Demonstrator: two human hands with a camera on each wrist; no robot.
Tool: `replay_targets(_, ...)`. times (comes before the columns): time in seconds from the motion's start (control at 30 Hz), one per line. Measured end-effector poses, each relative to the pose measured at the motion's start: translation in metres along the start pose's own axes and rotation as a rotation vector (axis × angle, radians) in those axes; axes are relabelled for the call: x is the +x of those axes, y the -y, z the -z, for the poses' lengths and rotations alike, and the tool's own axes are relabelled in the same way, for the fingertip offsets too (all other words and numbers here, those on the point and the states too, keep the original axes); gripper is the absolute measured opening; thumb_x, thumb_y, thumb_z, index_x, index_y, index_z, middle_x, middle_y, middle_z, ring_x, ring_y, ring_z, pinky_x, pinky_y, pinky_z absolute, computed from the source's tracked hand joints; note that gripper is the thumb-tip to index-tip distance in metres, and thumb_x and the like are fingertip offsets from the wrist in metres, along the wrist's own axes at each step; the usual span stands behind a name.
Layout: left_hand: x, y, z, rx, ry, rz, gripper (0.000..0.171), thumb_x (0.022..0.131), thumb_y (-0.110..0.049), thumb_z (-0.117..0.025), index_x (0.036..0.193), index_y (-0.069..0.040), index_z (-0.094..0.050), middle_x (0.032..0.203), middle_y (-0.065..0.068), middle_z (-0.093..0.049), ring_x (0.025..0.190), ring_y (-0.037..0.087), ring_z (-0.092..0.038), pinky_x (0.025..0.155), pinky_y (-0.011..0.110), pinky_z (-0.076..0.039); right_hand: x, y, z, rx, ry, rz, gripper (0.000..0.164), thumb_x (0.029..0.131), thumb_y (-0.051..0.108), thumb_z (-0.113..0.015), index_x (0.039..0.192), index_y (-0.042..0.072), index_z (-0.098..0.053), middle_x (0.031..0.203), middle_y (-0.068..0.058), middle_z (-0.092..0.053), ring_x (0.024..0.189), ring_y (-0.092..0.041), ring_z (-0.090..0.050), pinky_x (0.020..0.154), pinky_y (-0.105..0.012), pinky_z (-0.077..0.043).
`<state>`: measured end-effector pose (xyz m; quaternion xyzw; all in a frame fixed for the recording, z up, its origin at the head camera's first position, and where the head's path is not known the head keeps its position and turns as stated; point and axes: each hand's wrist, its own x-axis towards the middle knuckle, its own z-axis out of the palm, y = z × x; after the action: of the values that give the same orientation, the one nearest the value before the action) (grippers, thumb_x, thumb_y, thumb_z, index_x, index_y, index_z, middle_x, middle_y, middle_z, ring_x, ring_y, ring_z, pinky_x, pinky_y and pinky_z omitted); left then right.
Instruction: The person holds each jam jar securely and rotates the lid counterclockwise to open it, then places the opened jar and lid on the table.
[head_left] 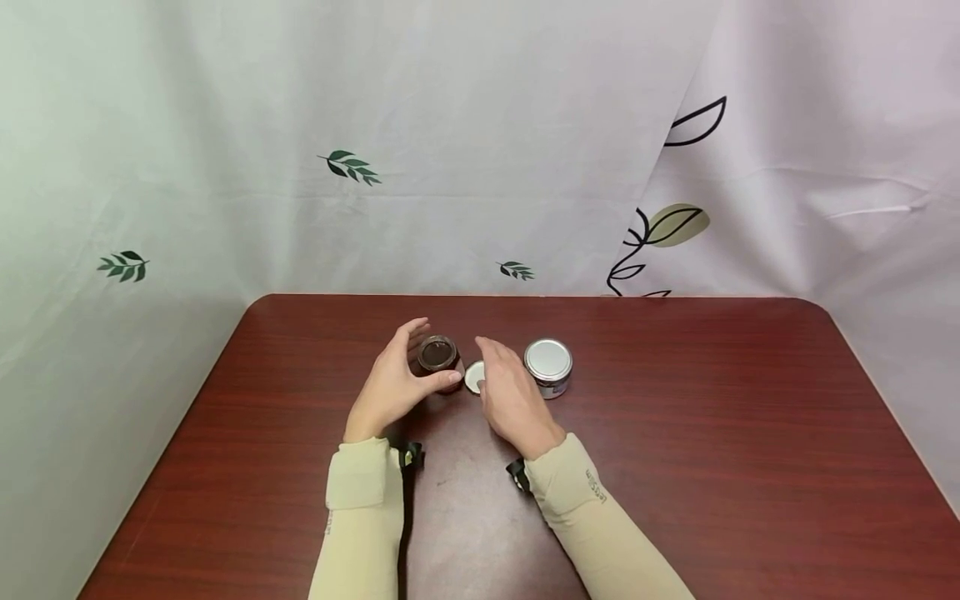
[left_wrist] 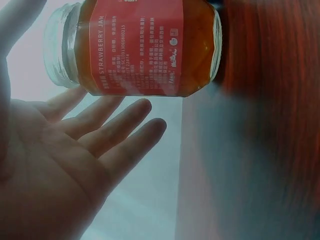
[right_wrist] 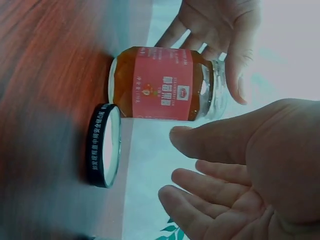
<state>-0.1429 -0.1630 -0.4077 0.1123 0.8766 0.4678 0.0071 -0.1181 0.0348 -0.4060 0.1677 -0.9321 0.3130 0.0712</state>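
Observation:
An uncapped glass jar of strawberry jam with a red label stands upright on the table. My left hand curves loosely around its left side, thumb in front and fingers behind. In the left wrist view the fingers are spread and fairly straight beside the jam jar, not wrapped around it. Just right of the jar lies its lid, white inside facing up, with a black rim in the right wrist view. Over the lid hovers my right hand, thumb and fingers apart and holding nothing.
A round tin with a silvery top stands right of my right hand. The reddish-brown wooden table reaches back to a pale curtain with leaf prints.

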Motion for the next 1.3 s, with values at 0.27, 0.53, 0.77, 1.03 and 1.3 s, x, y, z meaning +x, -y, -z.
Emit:
replay_targets(0.27,0.0,-0.003,0.002,0.001,-0.018,0.0,0.096,0.078,-0.041,-0.087,0.153,-0.013,-0.034,0.151,0.013,-0.045,0.134,0.028,-0.05,0.109,0.046,-0.041,0.0,0.002,0.007,0.026,-0.026,0.003,0.056,0.089,-0.005,-0.067,0.141,-0.005,-0.049,0.142,-0.021,-0.053,0.132,-0.035,-0.05,0.113,-0.041,-0.036)
replay_targets(0.53,-0.001,-0.007,0.005,0.01,-0.043,-0.019,0.096,0.078,-0.044,-0.086,0.154,-0.015,-0.034,0.155,0.007,-0.042,0.137,0.032,-0.046,0.108,0.049,-0.04,0.0,0.002,0.014,0.036,-0.044,-0.009,0.057,0.09,-0.004,-0.068,0.143,-0.004,-0.048,0.143,-0.02,-0.053,0.134,-0.033,-0.048,0.113,-0.041,-0.036)
replay_targets(0.77,-0.004,-0.011,0.007,0.012,-0.046,-0.017,0.096,0.079,-0.047,-0.084,0.155,-0.017,-0.033,0.156,0.004,-0.04,0.142,0.027,-0.041,0.11,0.049,-0.039,-0.002,0.003,0.017,0.053,-0.06,-0.006,0.056,0.089,-0.005,-0.068,0.142,-0.004,-0.049,0.143,-0.019,-0.052,0.134,-0.033,-0.048,0.113,-0.041,-0.036)
replay_targets(1.03,-0.005,-0.017,0.007,0.049,-0.093,-0.034,0.093,0.08,-0.047,-0.083,0.154,-0.016,-0.036,0.154,0.002,-0.042,0.142,0.025,-0.04,0.111,0.053,-0.035,-0.005,0.004,0.021,0.051,-0.078,-0.001,0.056,0.09,-0.004,-0.068,0.142,-0.004,-0.049,0.143,-0.02,-0.052,0.135,-0.034,-0.047,0.114,-0.041,-0.035)
replay_targets(1.3,-0.008,-0.021,0.009,0.06,-0.119,-0.048,0.092,0.079,-0.046,-0.084,0.153,-0.017,-0.038,0.153,0.003,-0.042,0.141,0.024,-0.039,0.11,0.052,-0.036,-0.007,0.002,0.029,0.042,-0.126,0.023,0.056,0.088,-0.004,-0.071,0.14,-0.005,-0.05,0.142,-0.021,-0.053,0.135,-0.036,-0.046,0.114,-0.042,-0.034)
